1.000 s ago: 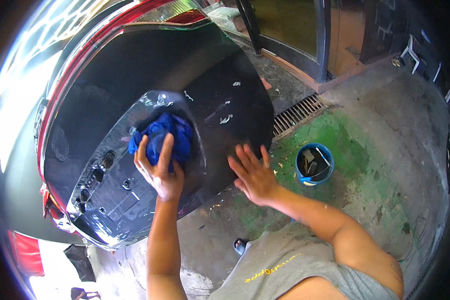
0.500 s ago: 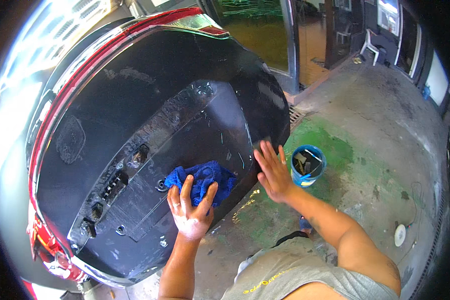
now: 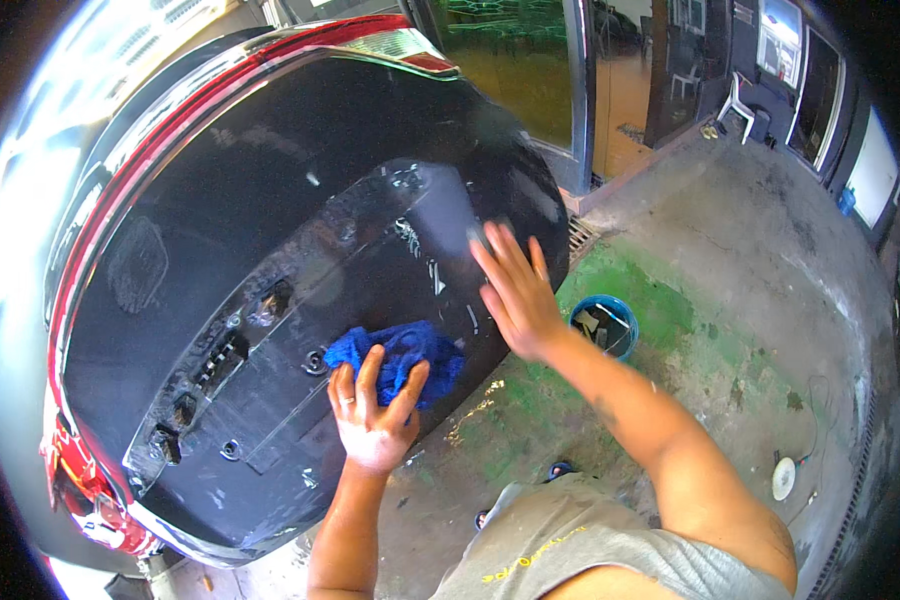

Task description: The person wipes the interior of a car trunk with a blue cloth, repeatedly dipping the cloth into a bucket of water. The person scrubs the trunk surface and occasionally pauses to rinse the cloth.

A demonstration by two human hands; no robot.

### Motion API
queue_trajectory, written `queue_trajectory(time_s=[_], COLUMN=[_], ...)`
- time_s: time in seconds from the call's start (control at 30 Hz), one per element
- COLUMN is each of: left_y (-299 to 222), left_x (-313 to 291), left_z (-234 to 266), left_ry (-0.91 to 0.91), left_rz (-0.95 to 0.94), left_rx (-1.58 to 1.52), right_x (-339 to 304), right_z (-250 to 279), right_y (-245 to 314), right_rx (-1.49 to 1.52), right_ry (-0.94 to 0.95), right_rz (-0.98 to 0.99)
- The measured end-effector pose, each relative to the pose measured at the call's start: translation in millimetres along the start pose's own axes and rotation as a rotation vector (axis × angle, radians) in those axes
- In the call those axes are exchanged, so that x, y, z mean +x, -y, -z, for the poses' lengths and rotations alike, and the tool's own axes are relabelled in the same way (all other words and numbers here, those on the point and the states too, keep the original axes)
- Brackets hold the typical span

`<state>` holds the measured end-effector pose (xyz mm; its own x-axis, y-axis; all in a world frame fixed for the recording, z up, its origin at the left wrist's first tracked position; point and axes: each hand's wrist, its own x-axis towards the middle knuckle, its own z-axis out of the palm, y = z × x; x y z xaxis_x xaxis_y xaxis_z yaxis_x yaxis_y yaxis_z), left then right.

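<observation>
A crumpled blue cloth (image 3: 410,352) is pressed against a black car tailgate (image 3: 360,120), and my left hand (image 3: 372,415) grips its lower edge with bent fingers. Up and to the right of it, my right hand (image 3: 515,290) is open, its fingers stretched over the right side of the tailgate. Whether its palm touches the panel cannot be told, and the fingertips are slightly blurred. A recessed strip with openings and exposed fittings (image 3: 272,300) runs diagonally across the tailgate. Pale scuffs and shiny marks (image 3: 435,275) show near my right hand.
On the green-stained floor by my right forearm stands a blue bucket (image 3: 620,318) with tools in it. Red tail lights (image 3: 95,495) border the car. A white disc with a cord (image 3: 783,478) lies at the right. Farther back are a white chair (image 3: 737,105) and glass doors.
My right hand has moved up and left, farther onto the tailgate, and more shiny marks show beside it. My left hand stays on the cloth. The view has shifted slightly.
</observation>
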<state>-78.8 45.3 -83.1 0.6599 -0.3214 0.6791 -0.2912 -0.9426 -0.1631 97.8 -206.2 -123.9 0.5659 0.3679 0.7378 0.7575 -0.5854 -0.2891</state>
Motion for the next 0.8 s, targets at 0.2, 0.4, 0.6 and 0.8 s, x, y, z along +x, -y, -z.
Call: queue_trajectory(time_s=[0.2,0.4,0.6,0.8], left_y=[3,-1,-1,0], left_x=[-7,-7,-2,-5], left_z=[5,-3,-8,-1], left_ry=[0.019,0.020,0.003,0.008], left_rz=[0.009,0.010,0.000,0.007], left_rx=[0.067,0.049,0.035,0.039], right_x=[47,9,131,130], right_z=[-8,-5,-7,-20], right_y=[6,-1,-22,-46], right_rx=[0.027,0.014,-0.010,-0.035], right_ry=[-0.085,-0.029,-0.191,-0.217], right_rz=[-0.018,-0.090,-0.569,-0.480])
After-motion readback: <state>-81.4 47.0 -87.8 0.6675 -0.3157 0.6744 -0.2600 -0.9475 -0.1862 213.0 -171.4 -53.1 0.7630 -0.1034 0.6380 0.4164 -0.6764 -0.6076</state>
